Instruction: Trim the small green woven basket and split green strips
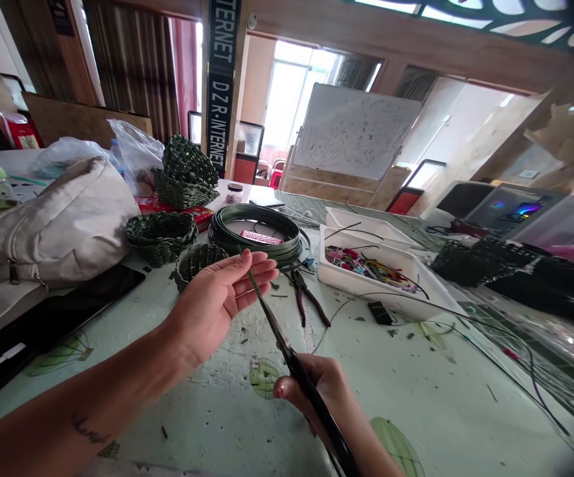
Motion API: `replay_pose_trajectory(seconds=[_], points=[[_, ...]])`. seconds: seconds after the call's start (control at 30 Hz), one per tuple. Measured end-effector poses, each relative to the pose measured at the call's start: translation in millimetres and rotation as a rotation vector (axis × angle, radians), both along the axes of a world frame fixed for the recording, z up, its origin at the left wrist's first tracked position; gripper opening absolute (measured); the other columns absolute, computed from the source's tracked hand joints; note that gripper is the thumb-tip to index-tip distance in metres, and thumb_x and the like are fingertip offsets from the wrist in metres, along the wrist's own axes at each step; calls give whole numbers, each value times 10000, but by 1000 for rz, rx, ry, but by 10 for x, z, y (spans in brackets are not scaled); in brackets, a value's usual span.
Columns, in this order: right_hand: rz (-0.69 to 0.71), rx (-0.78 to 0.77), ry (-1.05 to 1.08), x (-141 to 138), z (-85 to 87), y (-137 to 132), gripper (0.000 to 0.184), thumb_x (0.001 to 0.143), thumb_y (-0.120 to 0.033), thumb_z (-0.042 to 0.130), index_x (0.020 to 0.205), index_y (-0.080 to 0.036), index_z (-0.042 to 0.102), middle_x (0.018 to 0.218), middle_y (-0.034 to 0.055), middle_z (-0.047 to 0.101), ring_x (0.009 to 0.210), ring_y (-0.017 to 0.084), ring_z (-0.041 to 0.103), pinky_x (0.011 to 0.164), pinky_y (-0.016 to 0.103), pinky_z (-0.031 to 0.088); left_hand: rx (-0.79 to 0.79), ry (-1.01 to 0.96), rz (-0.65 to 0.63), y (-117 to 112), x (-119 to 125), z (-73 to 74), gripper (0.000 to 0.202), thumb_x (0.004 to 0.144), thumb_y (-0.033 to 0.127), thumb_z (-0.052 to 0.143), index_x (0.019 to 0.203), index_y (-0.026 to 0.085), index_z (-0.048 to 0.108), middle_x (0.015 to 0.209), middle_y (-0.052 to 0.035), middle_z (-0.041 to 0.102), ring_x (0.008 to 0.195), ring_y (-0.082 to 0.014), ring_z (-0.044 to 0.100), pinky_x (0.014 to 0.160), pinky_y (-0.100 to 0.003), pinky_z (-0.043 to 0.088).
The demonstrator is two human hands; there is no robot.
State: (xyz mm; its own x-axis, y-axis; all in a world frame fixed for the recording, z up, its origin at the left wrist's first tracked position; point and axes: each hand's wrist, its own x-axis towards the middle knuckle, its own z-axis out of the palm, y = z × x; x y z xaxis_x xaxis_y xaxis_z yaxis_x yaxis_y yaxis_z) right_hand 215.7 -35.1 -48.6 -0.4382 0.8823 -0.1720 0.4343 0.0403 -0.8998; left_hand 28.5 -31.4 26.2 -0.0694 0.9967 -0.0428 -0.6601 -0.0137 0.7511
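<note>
My left hand (222, 298) is raised over the table, pinching a thin green strip (245, 260) between thumb and forefinger. My right hand (311, 387) grips black-handled scissors (299, 371), whose narrow blades (261, 306) reach up to the strip beside my left fingers. Just beyond my left hand sits a small green woven basket (197, 265). Behind it lies a coil of dark green plastic strap (254, 235). Dark-handled pliers (304, 295) rest on the table to the right of my left hand.
Woven green baskets (161, 237) and a stacked pair (186, 173) stand at the back left, by a beige bag (53, 225) and a black tablet (43, 324). A white tray (366, 265) holds coloured scraps. Thin dark wire and trimmings lie across the leaf-patterned tabletop (406, 391).
</note>
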Motion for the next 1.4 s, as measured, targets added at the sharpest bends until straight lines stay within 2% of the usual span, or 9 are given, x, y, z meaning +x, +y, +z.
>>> replay_pose_trajectory(seconds=[0.2,0.37,0.6,0.93,1.17,1.4], points=[[3,17,-21,28,-17,9,597,606,-708,676,543,-191,384,468,-65,263,413,59,274,387,206,175,-49,-6,-13,-46,69,-12,116,844,221,634,855,134,710,1005,-81,722,967,-236,675,917,-401,504],[23,32,13,45,-40,-4,628,594,-767,636,546,-189,396,459,-66,273,417,63,286,384,205,184,-77,-62,-20,-109,170,-27,135,854,215,617,868,127,719,993,-97,729,976,-228,675,926,-381,510],[29,31,42,53,-27,-37,620,614,-756,638,563,-180,415,472,-66,295,411,58,292,374,197,197,-68,-106,-2,-171,231,-8,128,843,191,627,845,102,718,968,-121,732,976,-222,674,928,-348,506],[-3,27,30,18,-8,-48,621,614,-761,637,534,-180,432,452,-61,263,417,68,272,379,208,183,-65,-95,-11,-127,226,-31,130,855,206,617,845,114,709,961,-104,734,986,-219,667,953,-378,485],[-30,49,23,13,52,-32,600,613,-682,692,515,-193,358,474,-66,232,435,60,229,404,214,163,-26,-9,-73,-102,101,26,188,847,264,639,926,99,686,1022,-116,711,984,-220,660,933,-377,490],[-23,46,0,26,29,-13,616,591,-710,696,538,-192,367,495,-58,260,450,69,266,393,204,182,-61,-3,-50,-108,103,49,138,855,228,615,856,114,693,922,-93,727,910,-212,681,901,-365,496]])
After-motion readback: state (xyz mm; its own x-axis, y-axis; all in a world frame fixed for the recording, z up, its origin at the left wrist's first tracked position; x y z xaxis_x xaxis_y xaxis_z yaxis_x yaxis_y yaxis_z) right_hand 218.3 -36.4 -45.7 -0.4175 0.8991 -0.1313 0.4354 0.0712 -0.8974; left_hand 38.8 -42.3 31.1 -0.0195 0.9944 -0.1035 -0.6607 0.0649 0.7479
